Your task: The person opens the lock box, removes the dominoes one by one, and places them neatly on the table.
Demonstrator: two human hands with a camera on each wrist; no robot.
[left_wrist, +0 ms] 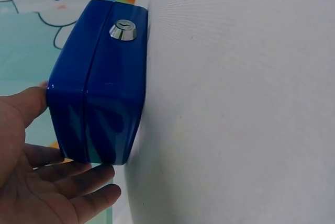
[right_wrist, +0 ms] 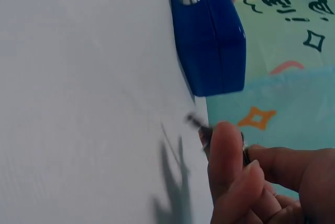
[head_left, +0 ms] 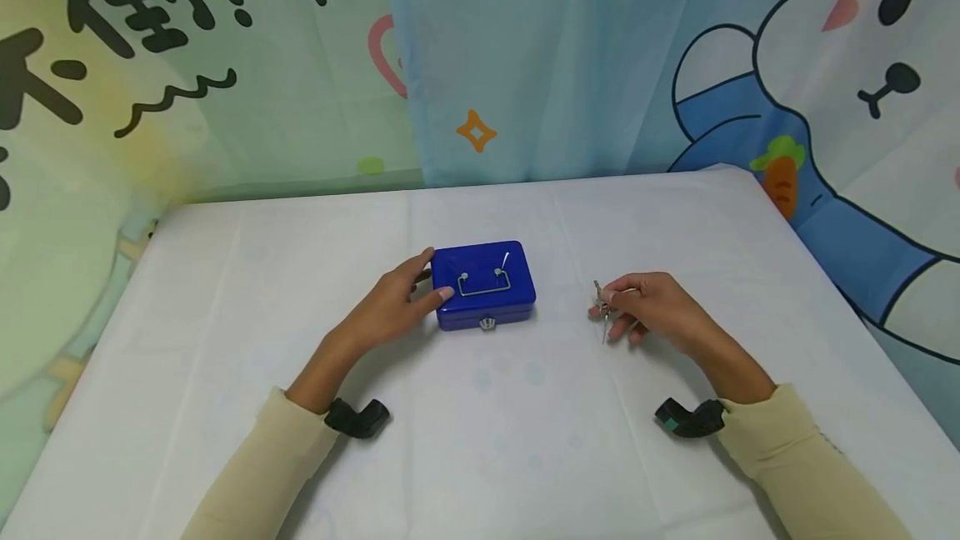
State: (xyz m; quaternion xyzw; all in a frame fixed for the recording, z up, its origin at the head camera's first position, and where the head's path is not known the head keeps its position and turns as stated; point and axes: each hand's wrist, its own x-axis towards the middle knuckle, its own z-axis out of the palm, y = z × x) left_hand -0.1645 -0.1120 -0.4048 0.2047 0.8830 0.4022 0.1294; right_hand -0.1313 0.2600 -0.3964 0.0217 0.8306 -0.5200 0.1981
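A small blue metal cash box [head_left: 476, 273] with a wire handle on its lid and a silver lock [left_wrist: 123, 30] on its front stands closed on the white table. My left hand [head_left: 397, 297] is at the box's left end, the thumb touching the lid's edge and the fingers stretched along the side, as the left wrist view shows. To the right of the box, apart from it, my right hand [head_left: 652, 307] pinches small metal keys [head_left: 604, 312] between thumb and fingers above the table. Seen from the right wrist, one key tip [right_wrist: 196, 121] sticks out, blurred; the fingers hide the rest.
A white cloth covers the table [head_left: 487, 440]. Behind it hangs a printed curtain [head_left: 540, 48] with cartoon figures and lettering. Each wrist carries a dark camera mount, the left mount [head_left: 358, 419] and the right mount [head_left: 690, 419].
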